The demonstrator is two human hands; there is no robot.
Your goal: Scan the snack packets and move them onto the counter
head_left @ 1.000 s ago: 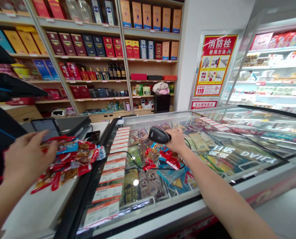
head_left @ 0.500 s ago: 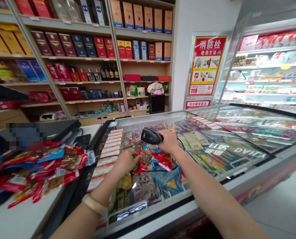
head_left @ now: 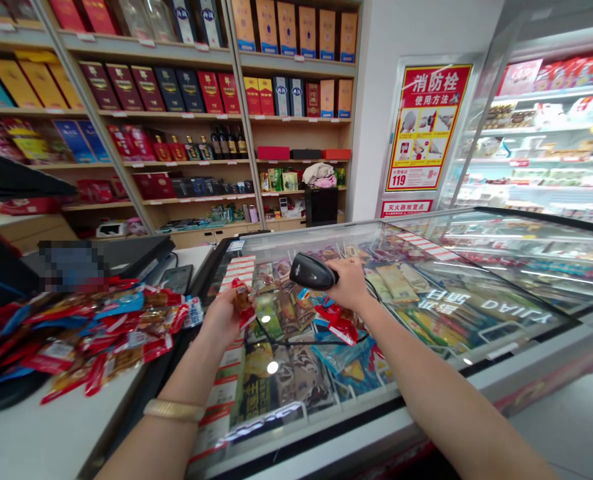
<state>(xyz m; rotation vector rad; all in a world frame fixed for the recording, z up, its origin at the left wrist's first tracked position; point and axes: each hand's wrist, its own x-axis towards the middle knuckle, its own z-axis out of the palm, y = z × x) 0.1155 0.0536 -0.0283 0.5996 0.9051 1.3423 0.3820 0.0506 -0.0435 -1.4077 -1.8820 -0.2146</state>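
My right hand [head_left: 349, 283] is wrapped round the handle of a black barcode scanner [head_left: 312, 272], whose head points left. Between the fingers of my left hand [head_left: 222, 321] is a red snack packet [head_left: 243, 301] with a brown filling, held above the freezer's left part. Below the scanner, several red and blue snack packets [head_left: 340, 323] lie on the glass freezer lid [head_left: 296, 393]. The scanner's black cable [head_left: 296, 343] loops over the glass. To the left, a heap of similar packets [head_left: 111, 327] covers part of the white counter [head_left: 126, 407].
A phone [head_left: 177, 279] lies on the counter beside dark equipment [head_left: 141, 252]. Shelves of boxed goods [head_left: 176, 90] stand behind the freezer. A lit refrigerated case [head_left: 551, 147] is at the right, and a red sign [head_left: 429, 127] hangs on the wall.
My left hand has lifted a red snack packet off the glass and moved it left, away from the other packets. The scanner remains in my right hand, and the view has shifted slightly.
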